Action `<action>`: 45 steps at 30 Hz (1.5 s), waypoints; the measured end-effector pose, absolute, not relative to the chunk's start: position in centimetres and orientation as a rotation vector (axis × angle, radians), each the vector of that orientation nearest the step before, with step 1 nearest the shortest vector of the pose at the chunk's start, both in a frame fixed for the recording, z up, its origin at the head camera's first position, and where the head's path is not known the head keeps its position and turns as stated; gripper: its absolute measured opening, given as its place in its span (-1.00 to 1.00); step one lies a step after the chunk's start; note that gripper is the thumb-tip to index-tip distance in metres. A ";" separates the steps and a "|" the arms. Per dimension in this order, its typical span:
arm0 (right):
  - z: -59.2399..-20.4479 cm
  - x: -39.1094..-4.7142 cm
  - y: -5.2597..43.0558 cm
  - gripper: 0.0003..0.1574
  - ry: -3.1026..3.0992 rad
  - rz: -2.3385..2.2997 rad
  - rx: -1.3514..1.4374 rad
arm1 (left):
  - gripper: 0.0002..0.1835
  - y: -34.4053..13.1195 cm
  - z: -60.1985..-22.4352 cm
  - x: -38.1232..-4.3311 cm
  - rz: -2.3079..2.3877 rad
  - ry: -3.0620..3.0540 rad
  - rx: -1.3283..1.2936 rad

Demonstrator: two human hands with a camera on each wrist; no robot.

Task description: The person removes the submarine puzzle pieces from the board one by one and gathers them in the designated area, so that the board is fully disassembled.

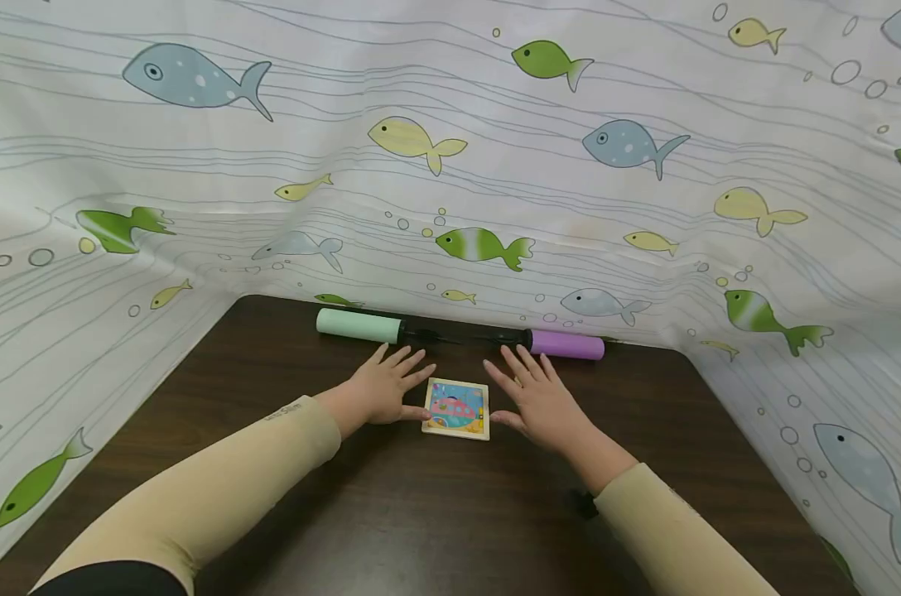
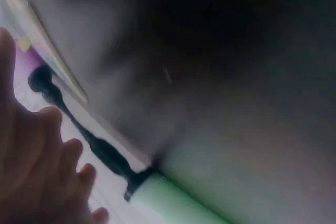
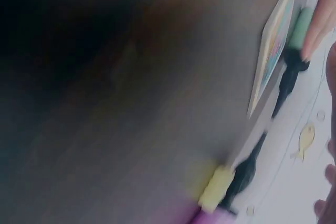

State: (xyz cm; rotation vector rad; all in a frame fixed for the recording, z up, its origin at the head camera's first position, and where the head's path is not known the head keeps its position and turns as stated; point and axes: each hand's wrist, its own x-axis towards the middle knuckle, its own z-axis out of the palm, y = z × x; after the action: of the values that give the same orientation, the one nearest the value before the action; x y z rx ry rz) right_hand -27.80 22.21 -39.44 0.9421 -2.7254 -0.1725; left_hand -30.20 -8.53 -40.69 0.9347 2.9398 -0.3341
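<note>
Dark brown wood-grain tabletop [image 1: 421, 517]. Lying directly on it: one square panel with a pale wooden frame and a colourful picture [image 1: 456, 409], face up; behind it, near the far edge, a mint-green cylinder [image 1: 358, 325] and a purple cylinder [image 1: 566, 344], slender black ends pointing toward each other.

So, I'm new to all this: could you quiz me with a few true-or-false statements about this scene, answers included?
1. The square picture lies between the left hand and the right hand. True.
2. The green cylinder lies left of the purple cylinder. True.
3. The left hand grips the green cylinder. False: its fingers are spread and the cylinder lies beyond them.
4. The patterned sheet shows flowers. False: the patterned sheet shows fish.
</note>
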 end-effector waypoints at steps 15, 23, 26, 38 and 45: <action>-41.8 -30.2 15.1 -0.27 -2.934 0.229 0.889 | 0.00 -6.3 -41.2 -29.8 -0.259 2.785 0.676; -41.6 -31.9 12.8 -0.51 -3.074 0.911 0.627 | 0.00 -6.1 -40.7 -29.6 -0.227 2.751 0.598; -41.7 -32.3 12.2 -0.53 -3.098 0.981 0.561 | 0.00 -6.0 -40.4 -29.4 -0.233 2.740 0.576; -42.4 -33.0 12.2 -0.63 -3.122 1.095 0.453 | 0.00 -5.4 -40.2 -29.1 -0.253 2.703 0.531; -42.2 -33.1 11.8 -0.62 -3.142 1.120 0.416 | 0.00 -5.5 -40.4 -29.1 -0.234 2.707 0.525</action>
State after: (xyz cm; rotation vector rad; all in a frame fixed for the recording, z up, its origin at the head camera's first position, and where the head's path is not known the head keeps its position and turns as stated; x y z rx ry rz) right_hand -33.07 11.77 -42.20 0.4155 -3.1422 1.1202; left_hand -29.12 -5.53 -40.37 0.5254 2.7073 -0.2344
